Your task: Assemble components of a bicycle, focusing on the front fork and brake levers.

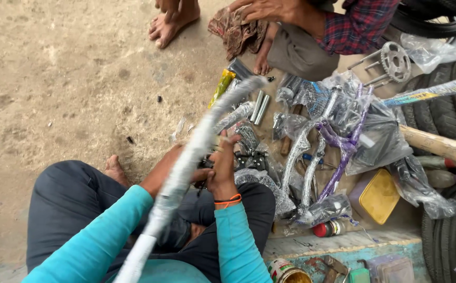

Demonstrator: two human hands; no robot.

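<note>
A long curved part wrapped in white paper runs from my lap up to the middle of the ground and looks blurred. My right hand, an orange band at its wrist, is closed on a small dark metal part just right of the wrapped part. My left hand reaches in from the left and is mostly hidden behind the wrapped part, with its fingers meeting the right hand at the dark piece. Both arms wear teal sleeves, and I squat in dark trousers.
Another person in a plaid shirt squats opposite, one hand on a patterned cloth. Plastic-wrapped purple frame parts, chrome tubes, a chainring, a yellow-lidded box, a wooden handle, tyres and a tin crowd the right.
</note>
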